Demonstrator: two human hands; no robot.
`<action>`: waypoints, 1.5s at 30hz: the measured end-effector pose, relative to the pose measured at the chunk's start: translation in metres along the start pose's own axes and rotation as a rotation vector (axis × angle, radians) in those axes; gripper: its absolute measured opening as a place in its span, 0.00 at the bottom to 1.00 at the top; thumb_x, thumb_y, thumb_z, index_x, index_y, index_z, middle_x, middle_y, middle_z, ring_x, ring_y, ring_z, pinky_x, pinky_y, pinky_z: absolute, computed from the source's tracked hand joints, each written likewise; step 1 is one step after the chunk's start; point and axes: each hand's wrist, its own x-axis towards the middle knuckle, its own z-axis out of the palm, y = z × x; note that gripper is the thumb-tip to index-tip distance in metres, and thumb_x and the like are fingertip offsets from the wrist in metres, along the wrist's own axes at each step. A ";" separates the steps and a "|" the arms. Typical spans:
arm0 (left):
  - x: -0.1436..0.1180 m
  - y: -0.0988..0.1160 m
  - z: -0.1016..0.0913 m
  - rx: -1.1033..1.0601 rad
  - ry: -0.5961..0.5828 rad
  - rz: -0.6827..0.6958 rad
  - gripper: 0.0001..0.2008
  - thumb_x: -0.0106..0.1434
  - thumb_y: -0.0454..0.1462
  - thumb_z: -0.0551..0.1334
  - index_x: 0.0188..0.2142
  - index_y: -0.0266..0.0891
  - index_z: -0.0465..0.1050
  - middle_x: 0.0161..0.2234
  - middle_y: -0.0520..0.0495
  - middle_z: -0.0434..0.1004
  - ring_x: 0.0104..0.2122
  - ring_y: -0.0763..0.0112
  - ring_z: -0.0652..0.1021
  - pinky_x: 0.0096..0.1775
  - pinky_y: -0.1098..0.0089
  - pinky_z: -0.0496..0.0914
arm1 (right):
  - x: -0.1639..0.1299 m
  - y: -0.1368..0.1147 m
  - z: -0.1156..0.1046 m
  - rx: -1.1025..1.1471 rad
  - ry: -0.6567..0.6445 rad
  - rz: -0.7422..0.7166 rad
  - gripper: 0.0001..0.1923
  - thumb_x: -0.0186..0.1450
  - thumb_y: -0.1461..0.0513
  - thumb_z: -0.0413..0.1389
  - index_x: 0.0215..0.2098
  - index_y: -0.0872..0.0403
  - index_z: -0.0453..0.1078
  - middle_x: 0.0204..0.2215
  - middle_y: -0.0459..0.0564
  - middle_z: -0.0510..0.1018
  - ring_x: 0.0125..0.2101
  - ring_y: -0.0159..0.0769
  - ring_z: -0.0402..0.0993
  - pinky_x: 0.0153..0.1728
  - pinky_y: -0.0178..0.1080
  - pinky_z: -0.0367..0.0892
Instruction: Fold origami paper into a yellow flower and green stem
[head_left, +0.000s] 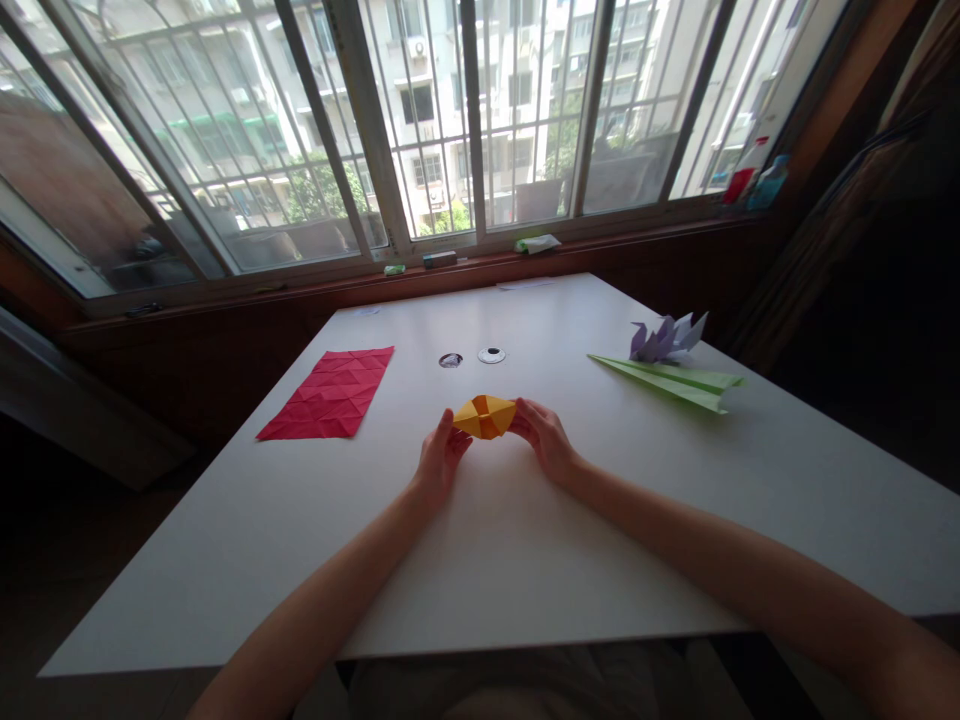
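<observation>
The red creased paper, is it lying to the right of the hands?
No, the red creased paper lies flat on the white table to the left of both hands, which hold the orange folded paper.

Creased red paper (328, 394), green paper plane (670, 381), purple origami (667, 338), white table (525, 560)

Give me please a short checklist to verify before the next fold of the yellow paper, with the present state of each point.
1. Both hands on the yellow paper: ok; left hand at its left end, right hand at its right end.
2. Bare white table near the hands: ok.
3. Red creased sheet apart from the hands: ok.
4. Green paper plane and purple paper figure apart: ok.
5. Creases exactly aligned: cannot tell.
</observation>
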 end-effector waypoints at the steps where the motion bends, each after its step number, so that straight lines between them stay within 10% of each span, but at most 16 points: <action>1: 0.000 0.000 0.000 -0.002 0.006 -0.003 0.18 0.54 0.47 0.59 0.34 0.33 0.73 0.34 0.45 0.75 0.37 0.69 0.73 0.43 0.69 0.63 | 0.000 0.000 0.000 -0.001 0.002 0.002 0.17 0.54 0.50 0.55 0.30 0.56 0.70 0.31 0.51 0.76 0.33 0.37 0.72 0.39 0.41 0.65; 45: 0.000 0.006 0.004 0.035 0.051 -0.096 0.22 0.51 0.52 0.58 0.34 0.36 0.72 0.34 0.45 0.74 0.34 0.69 0.73 0.34 0.71 0.63 | 0.001 0.000 -0.001 0.012 0.062 -0.007 0.18 0.54 0.49 0.54 0.29 0.55 0.70 0.31 0.50 0.76 0.35 0.38 0.72 0.39 0.40 0.65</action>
